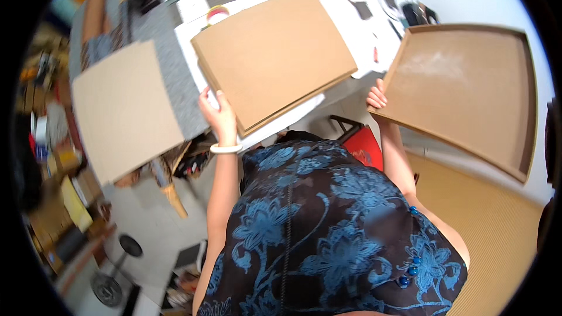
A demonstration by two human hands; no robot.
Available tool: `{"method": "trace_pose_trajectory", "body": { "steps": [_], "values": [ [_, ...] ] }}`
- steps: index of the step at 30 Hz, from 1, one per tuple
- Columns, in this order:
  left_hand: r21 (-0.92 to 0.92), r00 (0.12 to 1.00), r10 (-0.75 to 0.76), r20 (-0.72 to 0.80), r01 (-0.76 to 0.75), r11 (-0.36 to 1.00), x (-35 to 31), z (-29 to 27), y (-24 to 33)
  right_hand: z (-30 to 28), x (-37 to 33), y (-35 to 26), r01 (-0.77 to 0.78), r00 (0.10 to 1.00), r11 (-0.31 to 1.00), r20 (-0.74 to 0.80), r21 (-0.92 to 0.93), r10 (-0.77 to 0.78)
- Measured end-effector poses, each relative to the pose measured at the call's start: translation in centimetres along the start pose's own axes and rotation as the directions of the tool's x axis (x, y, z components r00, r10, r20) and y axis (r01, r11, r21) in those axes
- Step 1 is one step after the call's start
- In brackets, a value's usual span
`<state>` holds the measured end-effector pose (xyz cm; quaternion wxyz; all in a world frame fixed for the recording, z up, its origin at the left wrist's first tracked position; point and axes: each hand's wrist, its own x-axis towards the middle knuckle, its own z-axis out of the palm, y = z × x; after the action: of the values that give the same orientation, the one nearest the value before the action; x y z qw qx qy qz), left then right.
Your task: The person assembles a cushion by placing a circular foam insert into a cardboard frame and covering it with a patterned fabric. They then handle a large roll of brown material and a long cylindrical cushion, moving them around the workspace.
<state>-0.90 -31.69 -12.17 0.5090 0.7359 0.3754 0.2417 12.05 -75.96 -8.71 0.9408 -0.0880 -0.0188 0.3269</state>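
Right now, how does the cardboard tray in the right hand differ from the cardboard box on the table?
The tray shows a hollow inside with raised walls; the box shows a flat top. The right hand holds the tray up; the box lies on the table. The tray has a pale patch; the box's top looks plain. Both are brown cardboard.

No legible words, numbers, labels or signs anywhere. On the red panel [364, 145] below the table edge, shows faint marks, too small and smeared to read; cannot be told whether lettering or decoration. On the white card [193, 7] lying on the table, too blurred to tell print from shadow. Likewise on the boxes [64, 159] stacked at the far left, too soft to make out.
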Motion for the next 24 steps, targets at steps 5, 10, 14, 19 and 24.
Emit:
{"method": "trace_pose_trajectory", "body": {
  "steps": [5,10,14,19,24],
  "values": [
    [-0.163,0.877,0.404,0.261,-0.372,0.914,-1.9,2.8,7.5,-1.2,-7.3,-1.4,0.196,0.977,0.977,-0.066,-0.085,-0.202],
    [-0.603,0.352,0.561,0.749,0.014,0.797,-10.1,9.5,18.2,0.2,-13.1,-1.8,0.326,0.761,0.846,-0.414,-0.423,-0.500],
    [-0.660,0.100,0.665,0.741,0.298,0.690,-14.0,17.8,21.8,0.8,-9.7,-0.1,0.290,0.425,0.688,-0.554,-0.665,-0.715],
    [-0.338,0.319,0.139,0.937,0.740,0.581,-15.0,27.5,19.5,-3.2,-8.8,-3.2,0.298,0.221,0.711,-0.679,-0.636,-0.700],
    [-0.215,0.360,-0.197,0.912,0.828,0.517,-12.0,36.3,16.5,-8.0,-6.1,-8.4,0.261,0.080,0.738,-0.748,-0.622,-0.659]
  ]
}}
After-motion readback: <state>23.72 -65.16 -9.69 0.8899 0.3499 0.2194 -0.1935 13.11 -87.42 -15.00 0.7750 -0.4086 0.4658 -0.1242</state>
